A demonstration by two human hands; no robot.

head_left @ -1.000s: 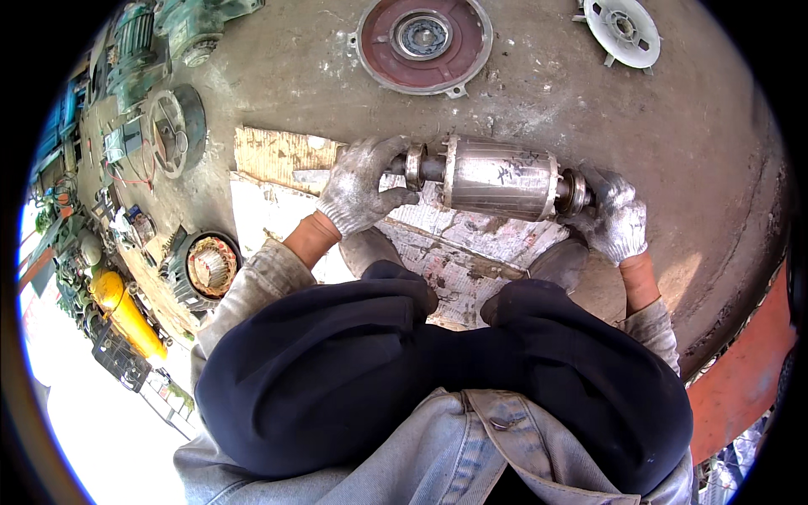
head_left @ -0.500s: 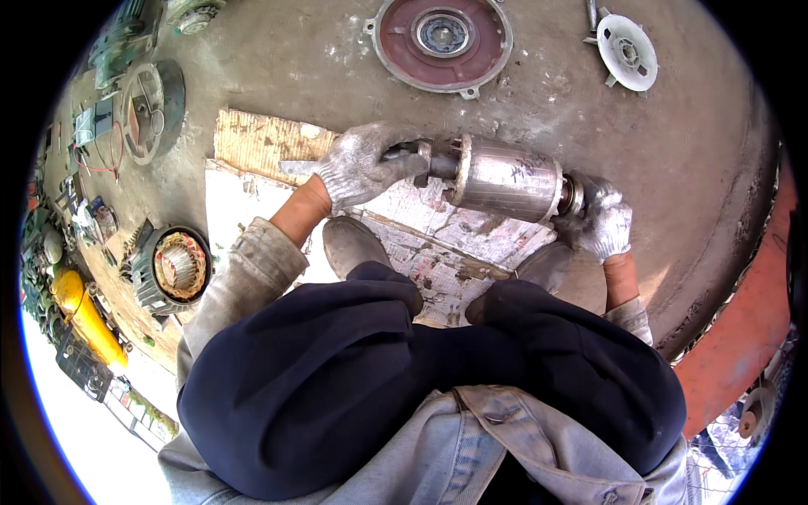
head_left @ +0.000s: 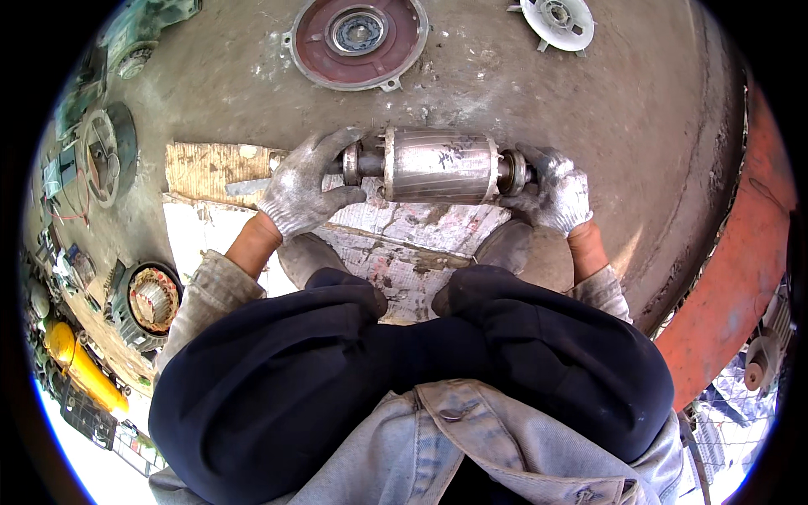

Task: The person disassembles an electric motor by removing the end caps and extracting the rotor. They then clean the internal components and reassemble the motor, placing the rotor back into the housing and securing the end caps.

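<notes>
A silvery electric motor rotor (head_left: 442,165) lies level between my two hands, with a bearing (head_left: 352,164) on its left shaft and another bearing (head_left: 512,172) on its right. Dark marks are written on its ribbed body. My left hand (head_left: 305,187), in a dirty grey knit glove, cups the left shaft end, thumb and fingers spread on either side of it. Around the right end curls my gloved right hand (head_left: 555,190), its fingers against the bearing. Both shaft tips are hidden by the gloves. Below is stained cardboard (head_left: 404,244), under my shoes.
A flat metal blade (head_left: 246,187) rests on the cardboard by my left hand. Ahead lie a reddish motor end cover (head_left: 313,42) and a white fan (head_left: 581,34). On the left are a wound stator (head_left: 135,316) and a round metal housing (head_left: 124,151). An orange-red metal edge (head_left: 715,311) curves along the right.
The rotor has turned from slanting down rightward to nearly level. My left hand's thumb and fingers have spread wider around the shaft end. The whole view has shifted, moving the floor parts left and up.
</notes>
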